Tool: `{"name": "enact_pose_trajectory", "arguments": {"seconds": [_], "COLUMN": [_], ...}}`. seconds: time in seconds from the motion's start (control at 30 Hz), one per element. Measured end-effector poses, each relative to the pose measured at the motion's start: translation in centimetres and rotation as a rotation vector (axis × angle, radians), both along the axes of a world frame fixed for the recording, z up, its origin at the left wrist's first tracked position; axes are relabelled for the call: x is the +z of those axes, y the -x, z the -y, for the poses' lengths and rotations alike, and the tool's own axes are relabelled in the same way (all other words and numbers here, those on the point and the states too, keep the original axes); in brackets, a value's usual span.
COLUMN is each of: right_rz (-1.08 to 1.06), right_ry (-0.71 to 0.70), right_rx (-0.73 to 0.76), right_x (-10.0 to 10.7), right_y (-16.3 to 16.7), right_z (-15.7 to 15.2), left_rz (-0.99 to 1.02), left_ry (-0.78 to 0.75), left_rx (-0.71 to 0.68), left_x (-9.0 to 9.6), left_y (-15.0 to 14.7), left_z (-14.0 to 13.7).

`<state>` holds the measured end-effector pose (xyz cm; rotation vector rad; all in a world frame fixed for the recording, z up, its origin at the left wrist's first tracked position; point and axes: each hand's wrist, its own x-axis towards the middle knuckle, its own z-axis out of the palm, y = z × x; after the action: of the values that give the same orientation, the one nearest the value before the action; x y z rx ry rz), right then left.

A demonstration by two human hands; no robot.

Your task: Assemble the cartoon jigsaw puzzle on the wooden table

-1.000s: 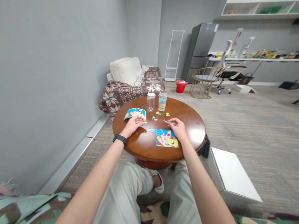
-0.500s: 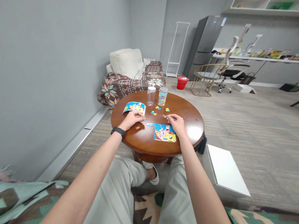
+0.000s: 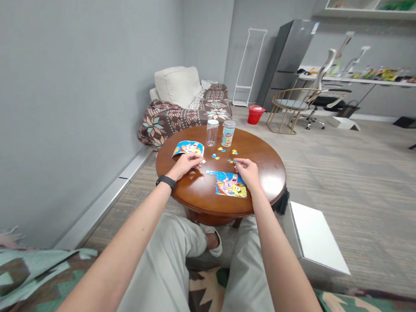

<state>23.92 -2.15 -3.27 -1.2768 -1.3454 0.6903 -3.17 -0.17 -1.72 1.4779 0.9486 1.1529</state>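
Pinches a pale puzzle piece (image 3: 203, 161) in the left hand (image 3: 188, 164), just beside the curved picture sheet (image 3: 191, 147) toward the left edge of the tabletop (image 3: 197, 194). Bends the right hand (image 3: 247, 171) close by a small cluster of loose pieces (image 3: 230, 161); cannot tell whether gripping one. Has the partly joined puzzle (image 3: 231, 185) lying flat toward the near edge, two jars (image 3: 212, 134) standing toward the far edge.

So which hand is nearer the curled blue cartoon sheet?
Left: the left hand is just in front of the sheet; the right hand is farther off, to its right.
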Motion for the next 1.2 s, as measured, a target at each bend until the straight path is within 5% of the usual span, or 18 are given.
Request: {"name": "enact_pose_trajectory", "arguments": {"seconds": [0.23, 0.5, 0.73, 1.0, 1.2], "right_rz": [-0.19, -0.106, -0.188, -0.132, -0.121], "right_ry": [0.006, -0.012, -0.051, -0.007, 0.008], "right_rx": [0.048, 0.03, -0.015, 0.024, 0.019], "right_x": [0.03, 0.45, 0.23, 0.11, -0.01], "right_y": [0.13, 0.2, 0.22, 0.03, -0.09], "right_z": [-0.15, 0.16, -0.01, -0.02, -0.1], "left_rz": [-0.075, 0.003, -0.005, 0.101, 0.024], "left_ry": [-0.15, -0.034, -0.101, 0.002, -0.047], "left_rx": [0.043, 0.06, 0.051, -0.054, 0.014], "left_x": [-0.39, -0.49, -0.2, 0.25, -0.11], "left_y": [0.42, 0.27, 0.1, 0.22, 0.1], "left_z": [-0.21, -0.32, 0.07, 0.31, 0.0]}}
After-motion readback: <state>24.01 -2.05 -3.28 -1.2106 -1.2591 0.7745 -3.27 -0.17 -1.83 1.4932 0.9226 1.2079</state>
